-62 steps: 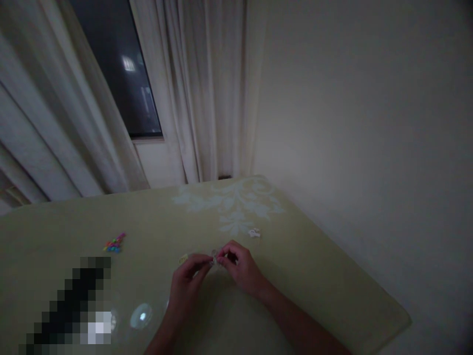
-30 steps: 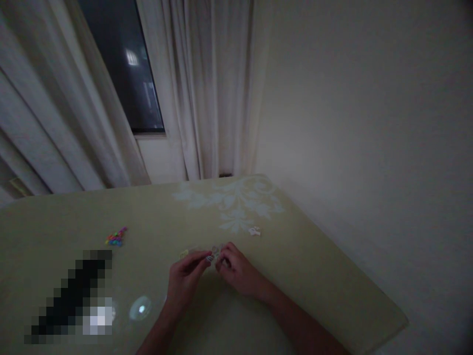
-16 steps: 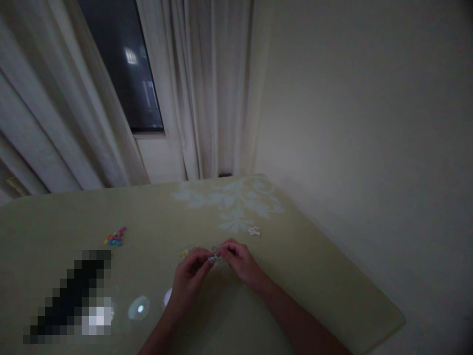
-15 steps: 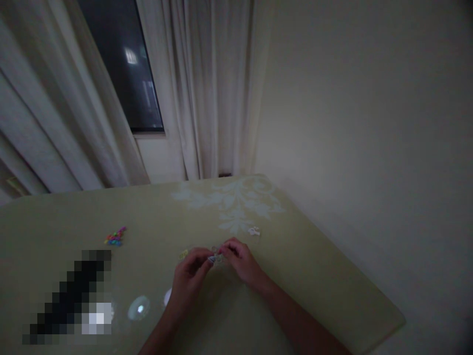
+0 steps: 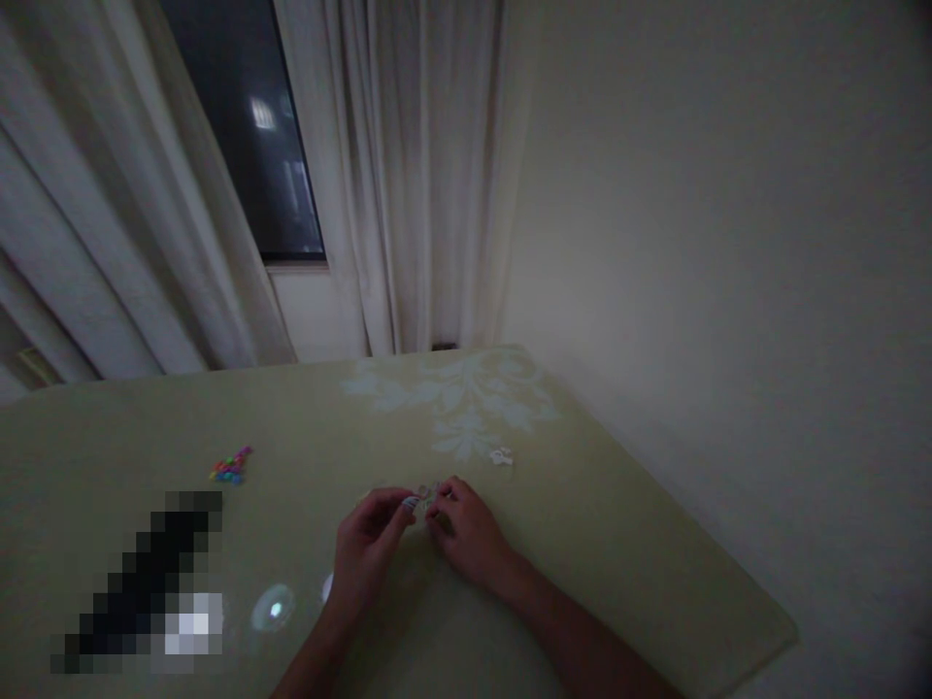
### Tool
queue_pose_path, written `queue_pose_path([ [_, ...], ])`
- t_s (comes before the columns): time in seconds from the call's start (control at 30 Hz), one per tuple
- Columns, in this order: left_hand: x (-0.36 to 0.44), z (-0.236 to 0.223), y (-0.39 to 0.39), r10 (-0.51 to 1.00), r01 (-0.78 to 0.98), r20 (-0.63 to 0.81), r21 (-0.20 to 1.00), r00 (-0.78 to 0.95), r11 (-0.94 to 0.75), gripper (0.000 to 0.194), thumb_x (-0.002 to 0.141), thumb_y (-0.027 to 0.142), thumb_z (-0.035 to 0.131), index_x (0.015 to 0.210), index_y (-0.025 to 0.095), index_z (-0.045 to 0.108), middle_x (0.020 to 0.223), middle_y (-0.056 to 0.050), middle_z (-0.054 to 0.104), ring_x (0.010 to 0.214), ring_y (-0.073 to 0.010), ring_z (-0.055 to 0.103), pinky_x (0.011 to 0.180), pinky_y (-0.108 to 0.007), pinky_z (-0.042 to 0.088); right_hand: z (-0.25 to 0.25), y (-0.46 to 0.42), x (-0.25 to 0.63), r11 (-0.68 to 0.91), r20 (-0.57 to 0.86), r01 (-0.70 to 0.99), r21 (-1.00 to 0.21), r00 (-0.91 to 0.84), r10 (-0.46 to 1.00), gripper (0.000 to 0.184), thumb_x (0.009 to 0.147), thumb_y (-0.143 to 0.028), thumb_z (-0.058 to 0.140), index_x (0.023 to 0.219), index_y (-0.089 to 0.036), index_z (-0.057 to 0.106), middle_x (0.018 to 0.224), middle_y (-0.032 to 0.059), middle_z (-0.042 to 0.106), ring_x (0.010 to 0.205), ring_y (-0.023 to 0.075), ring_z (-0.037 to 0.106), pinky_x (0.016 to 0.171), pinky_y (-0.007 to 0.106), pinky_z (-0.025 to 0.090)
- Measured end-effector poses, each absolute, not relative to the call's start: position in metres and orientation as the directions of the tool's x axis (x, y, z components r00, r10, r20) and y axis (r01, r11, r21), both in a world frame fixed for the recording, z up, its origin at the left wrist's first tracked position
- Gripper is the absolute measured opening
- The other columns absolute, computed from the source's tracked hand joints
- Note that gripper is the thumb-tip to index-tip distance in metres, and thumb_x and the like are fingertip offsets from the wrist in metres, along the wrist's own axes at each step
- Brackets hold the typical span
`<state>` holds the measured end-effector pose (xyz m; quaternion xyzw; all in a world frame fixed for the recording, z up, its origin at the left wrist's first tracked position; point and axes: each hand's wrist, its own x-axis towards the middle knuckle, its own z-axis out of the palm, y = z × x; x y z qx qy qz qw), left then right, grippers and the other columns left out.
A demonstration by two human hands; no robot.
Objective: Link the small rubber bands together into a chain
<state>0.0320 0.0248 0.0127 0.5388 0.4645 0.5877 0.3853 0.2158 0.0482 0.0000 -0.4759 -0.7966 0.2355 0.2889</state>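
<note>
My left hand (image 5: pixel 373 532) pinches a small whitish, striped piece (image 5: pixel 410 503) between thumb and forefinger, just above the table. It is too small and dim to tell its kind. Right beside it, my right hand (image 5: pixel 470 529) has its fingers curled and drawn together at a small pale, loop-like thing (image 5: pixel 424 492). Whether the right fingertips grip part of it is hard to make out. The two hands are close together but do not touch.
A glossy table (image 5: pixel 306 427) with a white floral pattern (image 5: pixel 466 388) spreads below. Several small colourful pieces (image 5: pixel 231 466) lie in a pile at left. Small white bits (image 5: pixel 501 455) lie beyond my right hand. A pixelated dark patch covers the lower left. Curtains (image 5: pixel 393 175) and a wall (image 5: pixel 691 243) stand behind.
My right fingers have shifted slightly and now curl lower, with the thumb a little further from the left hand. The whitish piece in my left hand has turned. The view has moved slightly.
</note>
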Motion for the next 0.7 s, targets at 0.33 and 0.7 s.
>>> queue_pose_path([
  [0.33,0.030,0.009,0.027,0.948,0.055,0.282,0.959,-0.145,-0.276,0.025,0.083,0.041,0.081,0.095,0.020,0.078,0.089,-0.006,0.082,0.076,-0.0198,0.077,0.071,-0.027,0.064,0.000,0.045,0.214,0.501,0.277,0.526,-0.687,-0.448,0.850,0.019,0.086,-0.010,0.072,0.101,-0.020,0.074,0.111,0.0052,0.063,0.106,0.0194,0.061,0.097,0.030,0.048],
  [0.7,0.029,0.007,0.028,0.953,0.054,0.256,0.967,-0.164,-0.251,0.031,0.081,0.047,0.081,0.094,0.019,0.078,0.090,-0.008,0.082,0.075,-0.0210,0.077,0.070,-0.029,0.064,-0.003,0.059,0.220,0.406,0.226,0.692,-0.597,-0.340,0.913,0.016,0.091,-0.014,0.073,0.104,-0.021,0.077,0.113,0.0065,0.063,0.107,0.0209,0.062,0.096,0.032,0.048],
])
